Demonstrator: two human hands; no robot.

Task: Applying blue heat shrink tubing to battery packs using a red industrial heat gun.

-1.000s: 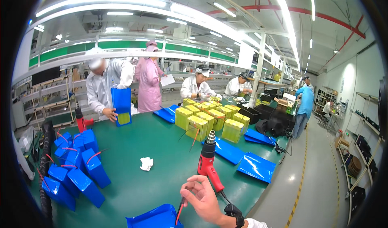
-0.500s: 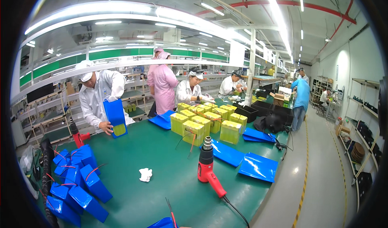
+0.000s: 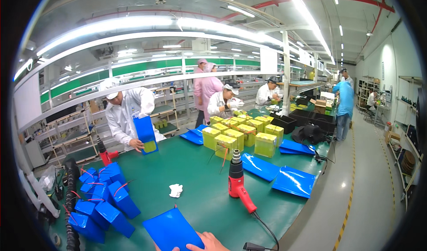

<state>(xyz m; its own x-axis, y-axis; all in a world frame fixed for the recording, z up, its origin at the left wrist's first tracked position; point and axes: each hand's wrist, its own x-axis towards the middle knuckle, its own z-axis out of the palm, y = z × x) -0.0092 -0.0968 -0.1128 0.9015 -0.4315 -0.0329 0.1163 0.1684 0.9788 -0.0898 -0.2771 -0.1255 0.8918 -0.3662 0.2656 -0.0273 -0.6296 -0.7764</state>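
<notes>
A blue film-wrapped battery pack [image 3: 172,228] is tilted up at the lower middle edge, with a bit of red wire showing at its top corner. My right hand [image 3: 209,243] grips its lower right side, thumb on the blue face. Of my left hand [image 3: 157,247] only a sliver shows at the pack's lower left edge; the rest is behind the pack or out of frame. A red heat gun [image 3: 238,184] stands nozzle up to the right of the pack. Crumpled white paper [image 3: 175,190] lies just beyond it.
Several blue wrapped packs [image 3: 122,200] with red wires lie at left. Yellow-green packs [image 3: 265,144] stand mid-table, near blue film sleeves [image 3: 293,182]. A co-worker [image 3: 129,113] across the green table [image 3: 191,162] holds a blue sleeve [image 3: 145,133] beside another heat gun [image 3: 105,154].
The blue pack has come up into view at the lower edge, with my hands on it. The whole view has shifted, so the table and people appear farther right.
</notes>
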